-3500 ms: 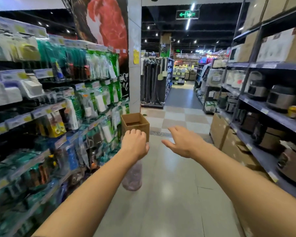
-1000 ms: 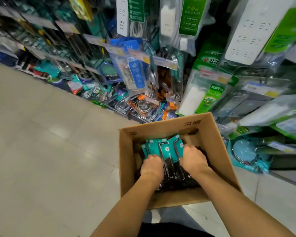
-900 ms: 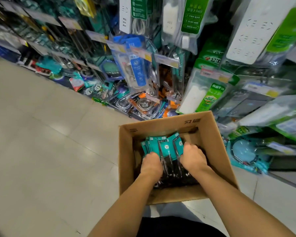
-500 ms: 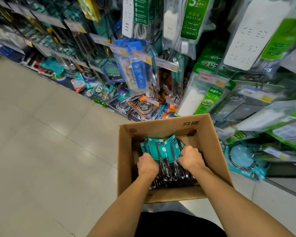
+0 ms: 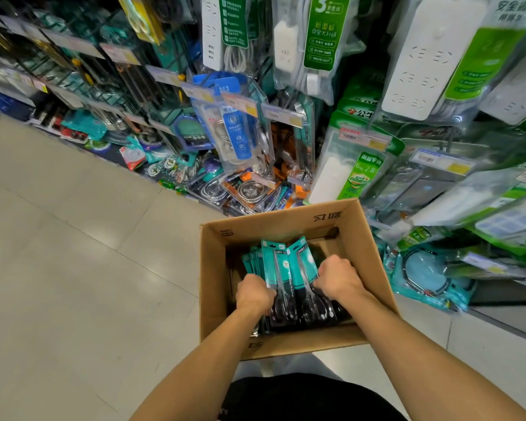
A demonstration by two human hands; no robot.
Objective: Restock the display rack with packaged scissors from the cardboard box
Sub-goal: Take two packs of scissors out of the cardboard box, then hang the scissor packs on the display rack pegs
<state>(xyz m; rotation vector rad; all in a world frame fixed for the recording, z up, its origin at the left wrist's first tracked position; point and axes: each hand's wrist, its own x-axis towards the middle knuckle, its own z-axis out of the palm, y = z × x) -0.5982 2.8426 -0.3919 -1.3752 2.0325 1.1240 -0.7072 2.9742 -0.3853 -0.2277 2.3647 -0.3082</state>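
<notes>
Raised slightly since half a second ago, the packaged scissors [image 5: 289, 278] stand fanned inside the cardboard box [image 5: 216, 299]; I see left hand [image 5: 254, 294] and right hand [image 5: 337, 276] both grasping the bundle.

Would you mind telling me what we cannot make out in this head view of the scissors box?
- Fingertips of the left hand and right hand: curled under, hidden by the scissors packs.
- Pack count: lower packs covered by upper ones and both hands.
- Bottom of the cardboard box: hidden by its contents.
- Price tags on the rack: too small and blurred to read.
- Which rack hook takes scissors: not identifiable.
</notes>
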